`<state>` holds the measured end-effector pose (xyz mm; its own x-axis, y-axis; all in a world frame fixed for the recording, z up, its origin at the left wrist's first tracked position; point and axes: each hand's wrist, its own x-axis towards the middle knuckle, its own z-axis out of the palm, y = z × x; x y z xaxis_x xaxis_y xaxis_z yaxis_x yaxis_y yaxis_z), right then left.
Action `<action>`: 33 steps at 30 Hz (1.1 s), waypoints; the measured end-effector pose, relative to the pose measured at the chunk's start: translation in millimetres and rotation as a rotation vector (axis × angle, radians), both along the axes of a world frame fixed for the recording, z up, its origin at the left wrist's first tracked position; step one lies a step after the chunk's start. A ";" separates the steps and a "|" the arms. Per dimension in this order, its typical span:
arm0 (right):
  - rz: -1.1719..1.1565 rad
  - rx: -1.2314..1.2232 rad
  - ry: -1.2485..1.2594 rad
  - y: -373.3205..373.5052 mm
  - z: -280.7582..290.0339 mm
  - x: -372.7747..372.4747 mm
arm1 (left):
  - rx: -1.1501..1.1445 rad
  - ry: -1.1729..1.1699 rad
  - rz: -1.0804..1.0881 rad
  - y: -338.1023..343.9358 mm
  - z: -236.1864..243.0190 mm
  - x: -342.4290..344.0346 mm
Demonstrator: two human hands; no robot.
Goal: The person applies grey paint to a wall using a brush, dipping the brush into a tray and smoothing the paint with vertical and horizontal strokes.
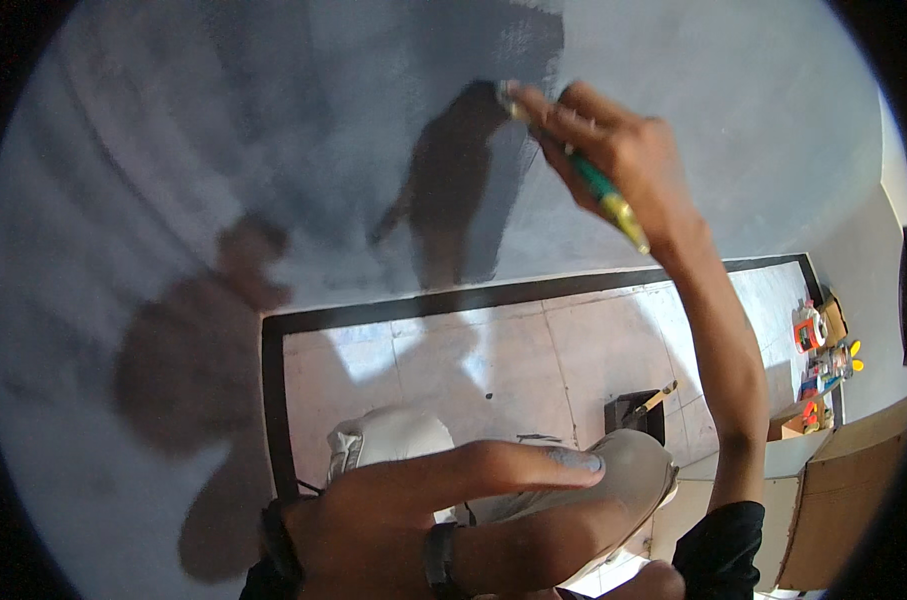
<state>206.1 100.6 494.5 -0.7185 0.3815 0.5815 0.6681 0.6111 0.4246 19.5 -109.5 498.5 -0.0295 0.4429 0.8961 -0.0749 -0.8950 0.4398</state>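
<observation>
My right hand (613,150) is raised against the grey wall (223,150) and grips a paintbrush (598,190) with a green and yellow handle. Its bristle end touches the wall beside a darker, freshly painted patch (493,200). My left hand (443,490) hangs low in front of me with one finger stretched out to the right. That fingertip is smeared with grey paint, and the hand holds nothing. A dark band circles each wrist area near the bottom edge.
Below me lies a tiled floor (533,350) with a black skirting strip (453,300) along the wall. A small black tray with a brush (638,410) sits on the floor. Colourful containers (818,360) stand on a wooden ledge at right. My light shoes (393,440) show below.
</observation>
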 end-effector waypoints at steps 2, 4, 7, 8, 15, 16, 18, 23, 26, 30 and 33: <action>0.034 0.127 0.027 11.6 14.3 -0.7 | -0.033 0.011 -0.042 2.9 -4.0 0.8; 0.070 0.262 0.048 10.8 18.1 0.1 | -0.085 0.035 -0.088 0.9 -4.3 1.7; 0.012 0.240 0.041 8.9 -23.7 -9.8 | -0.230 0.110 -0.147 -9.0 -6.3 -5.8; -0.078 0.191 -0.035 12.0 -51.3 -3.9 | -0.288 0.136 -0.191 -5.3 -15.8 -2.1; -0.079 -0.552 -0.171 -1.9 -94.1 0.4 | 0.050 0.473 -0.258 20.8 -66.9 13.3; 0.009 -0.591 -0.065 1.3 -82.8 4.7 | -0.031 0.723 -0.362 20.3 -63.4 10.3; 0.101 -0.533 0.086 15.4 -53.8 2.9 | -0.095 0.862 -0.406 20.5 -74.8 12.9; 0.198 0.015 0.440 23.2 49.8 -4.7 | -0.330 1.119 -0.476 31.4 -106.5 13.3; 0.346 0.425 0.616 21.6 69.6 -11.2 | -0.417 1.229 -0.397 32.7 -98.6 9.6; 0.317 0.276 0.547 38.3 -1.2 -20.2 | -0.486 1.298 -0.321 33.8 -88.5 5.3; 0.188 -0.060 0.757 28.1 -82.0 -34.9 | -0.532 1.294 -0.336 27.8 -83.3 -4.9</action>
<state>171.1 128.8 412.6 -0.1899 0.3393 0.9213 0.6457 0.7501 -0.1431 14.6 -81.7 415.2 0.8333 0.5497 -0.0591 0.4577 -0.6260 0.6314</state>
